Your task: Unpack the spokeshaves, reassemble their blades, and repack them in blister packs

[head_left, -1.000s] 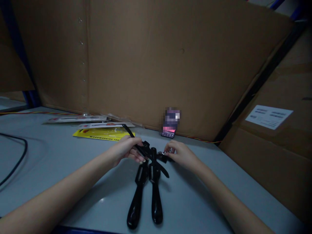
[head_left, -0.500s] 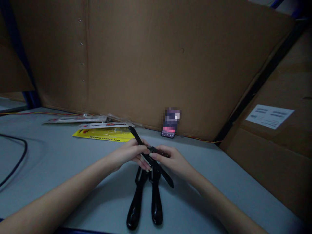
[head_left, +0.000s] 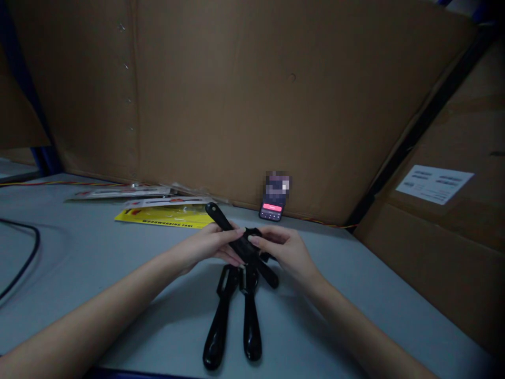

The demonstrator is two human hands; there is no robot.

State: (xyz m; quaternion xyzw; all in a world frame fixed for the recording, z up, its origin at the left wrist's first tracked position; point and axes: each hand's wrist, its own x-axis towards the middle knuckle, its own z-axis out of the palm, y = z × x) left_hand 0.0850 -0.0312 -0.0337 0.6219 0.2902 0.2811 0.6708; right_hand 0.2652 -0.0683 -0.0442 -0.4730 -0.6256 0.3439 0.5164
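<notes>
A black spokeshave (head_left: 221, 217) is held slantwise in front of me, its upper-left handle end showing a small hole. My left hand (head_left: 215, 243) is closed around it from the left, thumb on top and fingers underneath. From the right, my right hand (head_left: 282, 250) grips its middle part, thumb pressed on the body. My fingers hide part of that middle. Just below lie two black-handled tools side by side, handles toward me: the left tool (head_left: 216, 337) and the right tool (head_left: 252, 334), each with a slotted head near the spokeshave.
Toward the back left lie a yellow woodworking tool package (head_left: 158, 217) and flat white packages (head_left: 122, 193). A phone (head_left: 273, 202) leans against the cardboard wall (head_left: 221, 105). One black cable (head_left: 35, 247) curves at far left. A cardboard box (head_left: 442, 247) stands at right.
The spokeshave has rolled in my hands, so its upper handle now shows a broader face. My right hand has shifted slightly upward. The two tools on the table stay put.
</notes>
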